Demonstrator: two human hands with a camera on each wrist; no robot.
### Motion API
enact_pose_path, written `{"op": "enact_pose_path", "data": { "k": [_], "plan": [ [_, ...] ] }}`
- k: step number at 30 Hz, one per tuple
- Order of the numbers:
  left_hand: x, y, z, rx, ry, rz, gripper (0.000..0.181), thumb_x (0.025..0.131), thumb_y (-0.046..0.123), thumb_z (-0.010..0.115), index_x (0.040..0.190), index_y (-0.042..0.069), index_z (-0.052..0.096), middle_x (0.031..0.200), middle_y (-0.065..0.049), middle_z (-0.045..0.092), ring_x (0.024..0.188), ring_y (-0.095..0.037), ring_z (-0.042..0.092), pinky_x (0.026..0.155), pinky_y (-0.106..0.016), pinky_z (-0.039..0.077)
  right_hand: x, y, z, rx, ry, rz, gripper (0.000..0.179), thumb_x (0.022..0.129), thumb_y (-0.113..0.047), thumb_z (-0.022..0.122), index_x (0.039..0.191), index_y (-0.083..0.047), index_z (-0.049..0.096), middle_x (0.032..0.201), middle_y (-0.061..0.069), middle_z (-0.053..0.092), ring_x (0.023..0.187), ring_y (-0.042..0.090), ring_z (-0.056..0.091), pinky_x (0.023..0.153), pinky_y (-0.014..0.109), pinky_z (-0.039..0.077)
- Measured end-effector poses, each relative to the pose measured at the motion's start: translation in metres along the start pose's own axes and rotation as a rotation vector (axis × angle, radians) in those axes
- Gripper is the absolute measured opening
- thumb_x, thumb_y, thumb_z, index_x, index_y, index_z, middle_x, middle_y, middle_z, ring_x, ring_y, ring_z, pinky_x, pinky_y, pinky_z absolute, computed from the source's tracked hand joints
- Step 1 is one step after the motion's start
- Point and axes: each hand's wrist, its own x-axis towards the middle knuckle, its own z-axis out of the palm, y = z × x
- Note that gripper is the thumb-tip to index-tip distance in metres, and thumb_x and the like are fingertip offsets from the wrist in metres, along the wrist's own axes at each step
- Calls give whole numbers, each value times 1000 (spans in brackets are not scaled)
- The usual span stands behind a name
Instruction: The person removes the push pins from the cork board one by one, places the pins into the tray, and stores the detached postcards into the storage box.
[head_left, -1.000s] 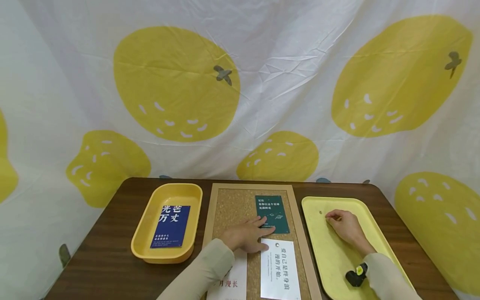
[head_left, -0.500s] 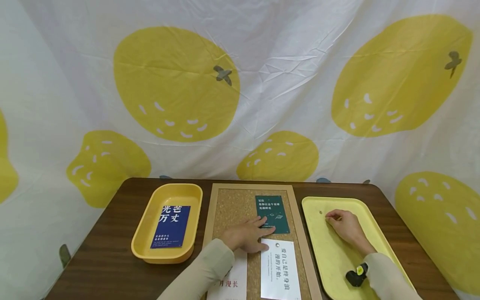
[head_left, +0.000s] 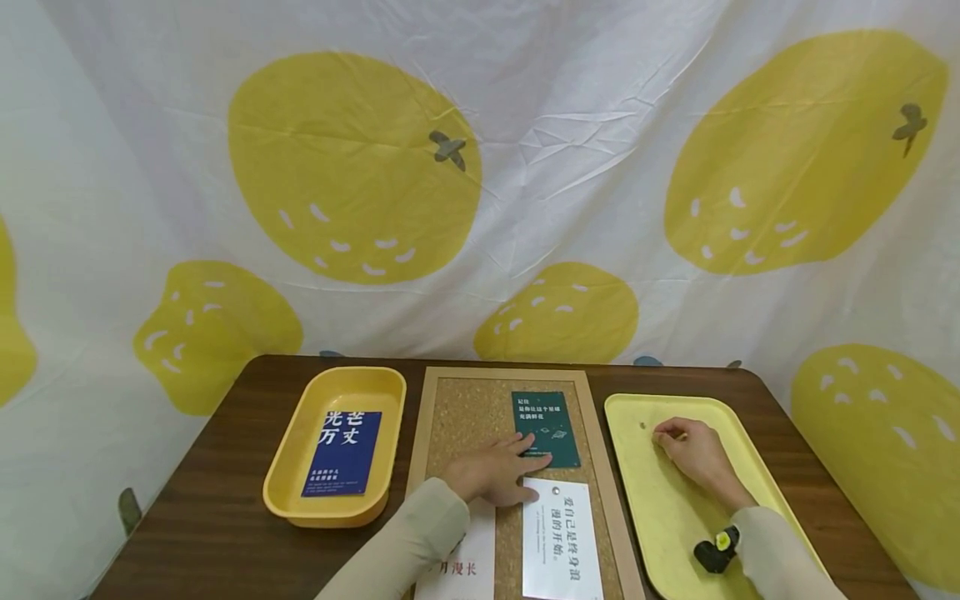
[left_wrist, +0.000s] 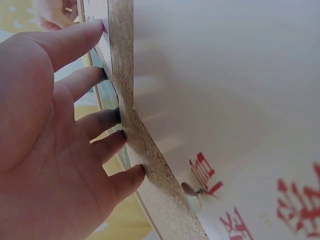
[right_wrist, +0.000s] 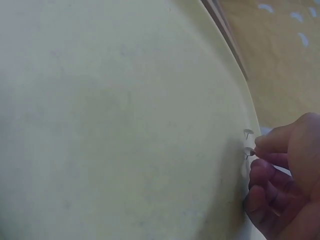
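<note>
In the head view, my left hand [head_left: 489, 472] lies with its fingers spread over the corkboard [head_left: 461, 408]. Its fingertips rest on the lower part of a green card [head_left: 542, 421] and touch the top corner of a white card [head_left: 551, 542]. Another white card with red characters [head_left: 468, 567] lies partly under that wrist. At the far end of a yellow tray [head_left: 652, 517], my right hand [head_left: 697, 457] has thumb and forefinger pinched on a thumbtack [right_wrist: 248, 151], seen in the right wrist view. A second thumbtack [right_wrist: 248, 133] lies just beside it on the tray.
A deep yellow basin [head_left: 360, 385] holding a blue card [head_left: 341, 458] stands left of the corkboard. Everything sits on a dark wooden table [head_left: 217, 483]. Behind it hangs a white curtain [head_left: 555, 125] printed with lemons. A black wrist camera [head_left: 712, 554] shows at the right sleeve.
</note>
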Motion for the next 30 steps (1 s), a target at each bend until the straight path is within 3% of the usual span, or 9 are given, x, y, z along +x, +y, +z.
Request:
{"op": "enact_pose_path", "data": {
  "k": [7, 14, 23, 30],
  "plan": [
    [0, -1, 0, -1, 4, 9, 61, 97, 51, 55, 153, 44, 31, 166, 5, 15, 153, -16, 11, 124, -42, 13, 5, -5, -3, -11, 41, 11, 17, 95, -10, 59, 100, 0, 72, 90, 12, 68, 66, 15, 54, 55, 27, 43],
    [1, -1, 0, -2, 5, 13, 61, 97, 51, 54, 154, 43, 30, 166, 4, 15, 153, -16, 10, 124, -42, 13, 9, -13, -2, 4, 34, -33, 16, 96, -10, 61, 102, 0, 72, 91, 13, 69, 61, 12, 52, 50, 27, 43],
    [-2, 0, -2, -4, -3, 7, 63, 97, 50, 56, 154, 42, 31, 166, 3, 15, 153, -17, 11, 124, -42, 14, 19, -32, 10, 38, 22, -76, 14, 94, -9, 64, 101, -1, 73, 91, 9, 69, 79, 16, 58, 68, 30, 48],
    [-2, 0, -1, -8, -2, 9, 61, 98, 50, 55, 153, 43, 31, 166, 4, 15, 153, -17, 11, 123, -44, 16, 24, -49, 21, 77, -4, -97, 14, 94, -10, 65, 102, 1, 72, 91, 9, 70, 78, 16, 58, 66, 28, 47]
  ]
}}
